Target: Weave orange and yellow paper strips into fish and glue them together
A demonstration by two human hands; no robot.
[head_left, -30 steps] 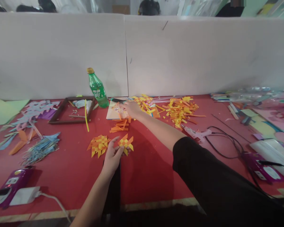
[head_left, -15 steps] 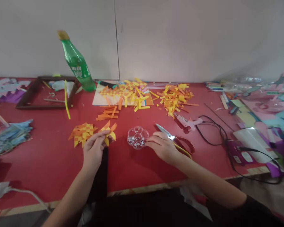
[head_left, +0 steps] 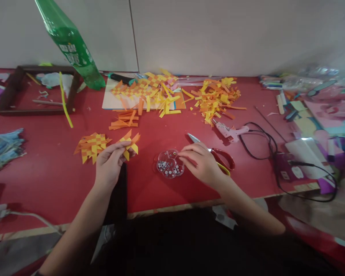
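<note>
My left hand pinches a small woven paper fish in orange and yellow, held just above the table. Close behind that hand, a cluster of larger woven pieces in the same colours rests on the red surface. My right hand has its thumb and fingers pinched together at the upper right rim of a clear flower-shaped box. Small googly eyes fill parts of the box. Whether the fingertips grip the rim or a tiny eye cannot be made out. Scissors lie partly behind my right hand.
Orange and yellow paper strips are heaped at the back, beside woven strips on a board. A green bottle stands near a brown frame. At right lie a pink glue gun and its black cable.
The clear box has come slightly closer to me and turned. My right fingertips have shifted from its right side to its upper right rim. My left hand still holds the paper fish.
</note>
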